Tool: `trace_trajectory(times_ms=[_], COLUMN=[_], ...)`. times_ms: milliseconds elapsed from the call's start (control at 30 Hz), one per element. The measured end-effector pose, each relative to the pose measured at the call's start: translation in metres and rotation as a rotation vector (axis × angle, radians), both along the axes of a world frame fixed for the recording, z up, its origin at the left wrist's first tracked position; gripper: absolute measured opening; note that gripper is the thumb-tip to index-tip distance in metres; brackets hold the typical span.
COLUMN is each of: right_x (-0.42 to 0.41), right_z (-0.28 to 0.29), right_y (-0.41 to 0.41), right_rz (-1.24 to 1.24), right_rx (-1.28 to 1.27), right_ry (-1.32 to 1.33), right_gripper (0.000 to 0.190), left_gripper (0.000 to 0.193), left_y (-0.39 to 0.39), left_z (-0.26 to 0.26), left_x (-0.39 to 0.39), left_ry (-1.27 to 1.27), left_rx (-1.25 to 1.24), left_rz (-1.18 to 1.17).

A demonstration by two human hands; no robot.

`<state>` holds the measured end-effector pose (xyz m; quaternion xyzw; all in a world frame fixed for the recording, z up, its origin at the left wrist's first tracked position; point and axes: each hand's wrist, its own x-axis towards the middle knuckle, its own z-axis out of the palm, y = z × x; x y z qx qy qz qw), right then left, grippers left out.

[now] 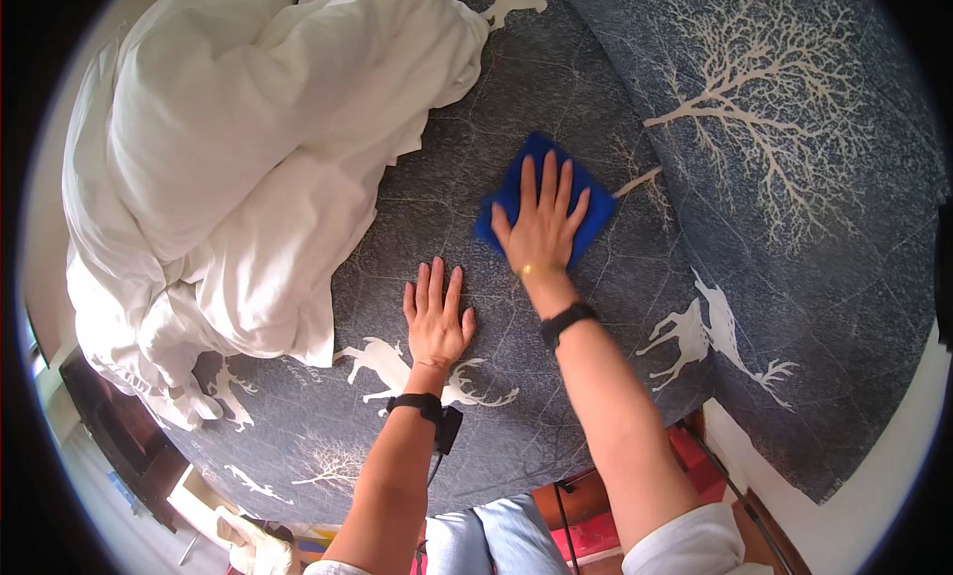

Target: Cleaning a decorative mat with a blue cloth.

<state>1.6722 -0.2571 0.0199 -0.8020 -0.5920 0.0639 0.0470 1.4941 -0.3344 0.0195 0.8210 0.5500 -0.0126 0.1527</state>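
A square blue cloth (523,179) lies on a dark grey patterned sofa or bed cover (476,158). My right hand (542,221) rests flat on the cloth, palm down and fingers spread, a yellow band and a black strap on that wrist. Lower and to the left, my left hand (435,318) presses flat on the bare cover, fingers apart, holding nothing. Its wrist bears a black strap with a small black device (447,430). Beneath that hand, a pale printed stag (380,367) shows on the fabric.
A bunched white quilt (246,151) covers the upper left of the surface. The patterned fabric rises or folds at a seam on the right, with a printed bare tree (744,102). Dark wooden furniture (123,433) stands at lower left. Red and brown items (581,512) show beyond the near edge.
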Motion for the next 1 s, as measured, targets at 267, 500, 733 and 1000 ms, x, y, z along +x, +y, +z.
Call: trace_trajectory(times_ms=[267, 500, 733, 1000], right_x=[0.025, 0.027, 0.018, -0.035], right_z=[-0.021, -0.033, -0.044, -0.033], right_y=[0.081, 0.081, 0.062, -0.027], right_rz=[-0.092, -0.076, -0.052, 0.015], right_rx=[0.147, 0.212, 0.317, 0.189], right_ry=[-0.192, -0.239, -0.261, -0.205], right_gripper=[0.064, 0.063, 0.061, 0.062], left_gripper=[0.062, 0.062, 0.062, 0.061], left_y=[-0.003, -0.003, -0.003, -0.025], left_z=[-0.004, -0.003, -0.008, -0.010], left_x=[0.000, -0.001, 0.004, -0.034], left_ry=[-0.076, -0.111, -0.202, -0.185], left_rx=[-0.020, -0.025, 0.092, 0.158], left_rz=[-0.002, 0.012, 0.013, -0.009])
